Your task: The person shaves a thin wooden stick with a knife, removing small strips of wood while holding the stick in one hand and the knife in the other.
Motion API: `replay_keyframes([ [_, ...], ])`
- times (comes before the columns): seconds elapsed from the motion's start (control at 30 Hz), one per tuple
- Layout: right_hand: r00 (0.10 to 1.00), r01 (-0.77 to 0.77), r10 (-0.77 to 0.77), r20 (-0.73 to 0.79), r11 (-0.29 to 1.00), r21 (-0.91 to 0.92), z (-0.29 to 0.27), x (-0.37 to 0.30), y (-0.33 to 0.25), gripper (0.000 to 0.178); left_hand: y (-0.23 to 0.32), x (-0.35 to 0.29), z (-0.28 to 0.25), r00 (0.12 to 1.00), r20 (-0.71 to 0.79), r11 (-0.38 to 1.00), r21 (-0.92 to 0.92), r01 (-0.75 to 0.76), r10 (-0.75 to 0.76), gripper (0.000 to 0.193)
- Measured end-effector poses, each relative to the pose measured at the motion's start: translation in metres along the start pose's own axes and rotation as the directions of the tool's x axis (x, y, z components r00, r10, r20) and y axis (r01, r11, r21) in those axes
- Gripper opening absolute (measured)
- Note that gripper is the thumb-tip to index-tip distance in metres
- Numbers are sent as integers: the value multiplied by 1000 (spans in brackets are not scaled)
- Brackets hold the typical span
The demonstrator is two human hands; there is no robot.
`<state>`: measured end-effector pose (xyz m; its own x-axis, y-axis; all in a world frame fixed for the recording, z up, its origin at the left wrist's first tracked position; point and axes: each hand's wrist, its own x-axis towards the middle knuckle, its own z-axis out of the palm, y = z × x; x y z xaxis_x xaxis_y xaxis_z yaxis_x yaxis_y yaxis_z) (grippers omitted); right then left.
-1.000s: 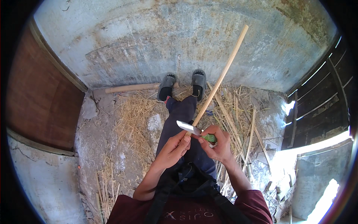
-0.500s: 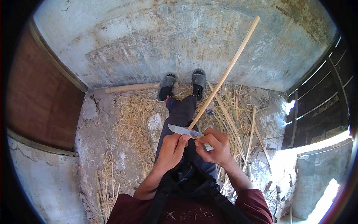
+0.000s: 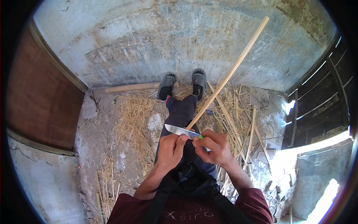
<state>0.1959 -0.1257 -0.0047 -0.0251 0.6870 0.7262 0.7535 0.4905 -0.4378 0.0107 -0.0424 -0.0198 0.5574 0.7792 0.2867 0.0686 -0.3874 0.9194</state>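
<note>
A long pale strip of bamboo or wood [image 3: 231, 71] slants from my hands up to the far right. Its near end passes under a knife [image 3: 176, 130], and my left hand [image 3: 170, 149] is closed around that end, thumb against the blade. My right hand [image 3: 215, 148] pinches the knife by its green handle [image 3: 200, 136], which the fingers mostly cover. The blade lies across the strip with its tip toward the left. Both hands are close together above my lap, and the strip's very end is hidden by the left hand.
Loose straw [image 3: 134, 115] and several split strips [image 3: 227, 112] litter the floor. A bamboo pole [image 3: 132, 87] lies at the foot of the stained wall [image 3: 149, 44], beside my grey sandals [image 3: 199, 79]. A brown panel [image 3: 44, 89] stands left, dark slats [image 3: 319, 100] right.
The strip's far end has swung a little to the right. The knife has slid slightly left across it, and my right hand has shifted left with the handle.
</note>
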Motion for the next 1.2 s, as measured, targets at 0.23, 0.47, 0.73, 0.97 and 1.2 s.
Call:
replay_keyframes([
  [0.23,1000,-6,6,2,996,-86,-4,3,-8,18,0,1,3,993,-88,996,42,-76,79,30],
  [0.47,1000,-19,19,-5,993,-115,-5,0,-8,19,6,2,-2,998,-57,994,112,-1,7,30],
  [0.73,1000,-21,21,-4,999,-26,-1,-2,-7,23,-3,2,3,995,-16,993,58,-98,99,34],
  [0.97,1000,-4,5,20,999,-51,-7,-1,-8,22,-3,-2,3,995,-57,992,103,-75,81,33],
  [1.2,1000,-13,14,11,994,-106,-7,-1,-11,21,3,0,3,991,-120,989,143,-47,64,32],
])
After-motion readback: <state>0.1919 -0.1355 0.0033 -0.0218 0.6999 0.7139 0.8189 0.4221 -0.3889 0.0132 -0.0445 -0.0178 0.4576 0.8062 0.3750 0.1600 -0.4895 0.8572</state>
